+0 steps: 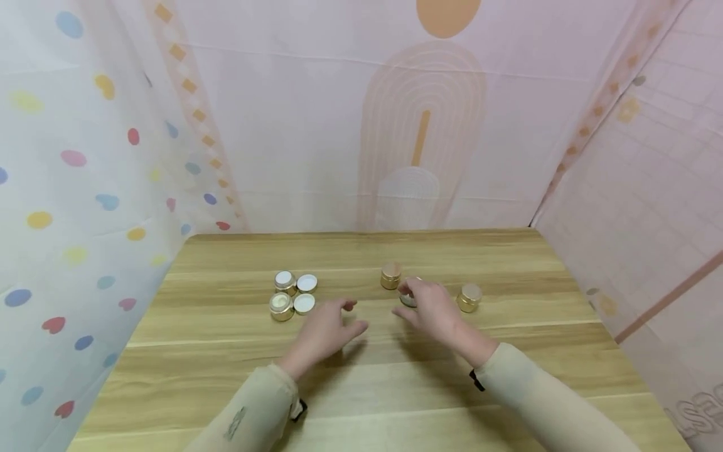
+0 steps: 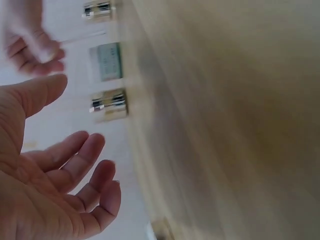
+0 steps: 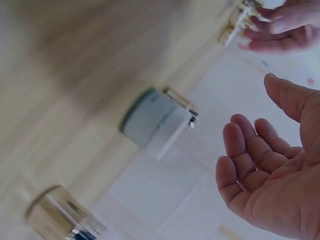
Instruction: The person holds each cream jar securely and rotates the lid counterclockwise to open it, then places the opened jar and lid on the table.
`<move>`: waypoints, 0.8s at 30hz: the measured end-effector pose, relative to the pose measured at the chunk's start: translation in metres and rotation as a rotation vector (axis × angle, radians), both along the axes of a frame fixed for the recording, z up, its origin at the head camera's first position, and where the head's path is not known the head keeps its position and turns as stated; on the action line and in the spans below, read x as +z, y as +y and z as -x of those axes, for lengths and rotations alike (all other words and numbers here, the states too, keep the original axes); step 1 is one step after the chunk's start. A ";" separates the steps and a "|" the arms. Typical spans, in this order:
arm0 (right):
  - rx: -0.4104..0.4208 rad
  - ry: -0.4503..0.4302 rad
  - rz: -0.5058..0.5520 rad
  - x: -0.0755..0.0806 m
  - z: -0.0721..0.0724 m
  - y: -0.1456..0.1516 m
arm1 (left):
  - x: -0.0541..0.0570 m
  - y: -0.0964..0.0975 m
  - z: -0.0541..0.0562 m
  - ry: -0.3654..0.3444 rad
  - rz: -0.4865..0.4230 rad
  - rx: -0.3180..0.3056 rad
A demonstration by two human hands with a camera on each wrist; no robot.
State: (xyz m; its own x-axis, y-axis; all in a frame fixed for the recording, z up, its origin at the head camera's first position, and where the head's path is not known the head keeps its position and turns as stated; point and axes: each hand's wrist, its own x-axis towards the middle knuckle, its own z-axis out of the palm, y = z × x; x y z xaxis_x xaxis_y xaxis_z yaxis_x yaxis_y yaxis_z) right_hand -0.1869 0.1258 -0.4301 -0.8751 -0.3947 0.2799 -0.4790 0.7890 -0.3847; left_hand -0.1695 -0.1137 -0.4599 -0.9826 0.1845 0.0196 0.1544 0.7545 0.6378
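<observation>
My right hand [image 1: 432, 311] hovers above a small pale green jar [image 3: 157, 120] and partly hides it in the head view. The fingers are loosely bent with nothing between them, and the right wrist view shows them apart from the jar. My left hand [image 1: 324, 333] hangs over the table, palm inward, fingers relaxed and holding nothing. On its left stand two gold jars with white contents, the nearer one [image 1: 281, 306] and the farther one [image 1: 285, 281]. Beside them lie two round lids with white insides, one farther [image 1: 307, 283] and one nearer [image 1: 304, 304].
Two capped gold jars flank the pale green one: one to its left [image 1: 390, 276], one to its right [image 1: 469, 297]. All stand on a wood-grain table [image 1: 361, 402]. Patterned cloth [image 1: 294, 138] hangs behind the table and along both sides.
</observation>
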 end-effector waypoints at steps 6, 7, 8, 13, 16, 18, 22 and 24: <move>-0.021 -0.124 -0.033 0.019 0.032 -0.009 | -0.005 0.029 0.053 -0.020 -0.031 0.053; -0.030 -0.145 -0.044 0.021 0.038 -0.011 | -0.006 0.033 0.061 -0.023 -0.034 0.068; -0.042 -0.163 -0.057 0.023 0.045 -0.013 | -0.007 0.036 0.068 -0.019 -0.028 0.083; -0.070 -0.234 -0.140 0.020 0.072 -0.024 | -0.013 0.042 0.090 -0.013 0.037 0.137; -0.069 -0.268 -0.145 0.016 0.081 -0.028 | -0.017 0.045 0.096 -0.004 0.118 0.156; -0.068 -0.288 -0.140 0.013 0.084 -0.029 | -0.020 0.047 0.099 -0.004 0.161 0.165; -0.068 -0.294 -0.131 0.011 0.087 -0.031 | -0.023 0.052 0.100 -0.008 0.176 0.192; -0.060 -0.281 -0.130 0.010 0.087 -0.033 | -0.023 0.054 0.099 -0.003 0.157 0.207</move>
State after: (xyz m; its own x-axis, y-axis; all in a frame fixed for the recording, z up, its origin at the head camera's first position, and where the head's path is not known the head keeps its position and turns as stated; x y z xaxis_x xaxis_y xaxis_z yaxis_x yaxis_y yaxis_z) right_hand -0.2740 0.0931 -0.4199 -0.9340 -0.3564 -0.0254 -0.3191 0.8641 -0.3891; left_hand -0.2687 -0.0600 -0.4833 -0.9998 -0.0196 0.0035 -0.0150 0.8595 0.5109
